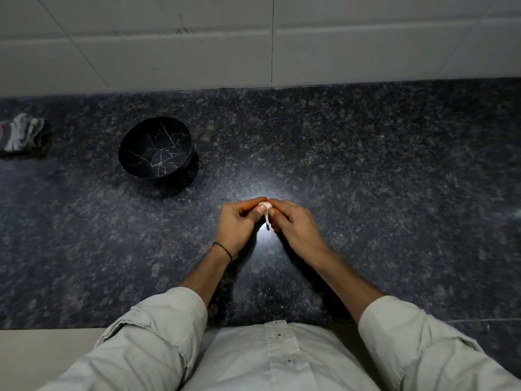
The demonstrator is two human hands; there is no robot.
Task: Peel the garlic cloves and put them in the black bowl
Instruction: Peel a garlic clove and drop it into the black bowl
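Observation:
A small white garlic clove (265,205) is pinched between the fingertips of both hands, above the middle of the dark granite counter (366,165). My left hand (238,222) holds it from the left, my right hand (296,224) from the right. A strip of papery skin (266,221) hangs down from the clove between my thumbs. The black bowl (156,148), marked with thin pale veins, stands to the upper left of my hands. Nothing shows inside it.
A crumpled grey cloth (21,135) lies at the far left edge of the counter. A white tiled wall (253,38) rises behind the counter. The counter's front edge runs just before my body.

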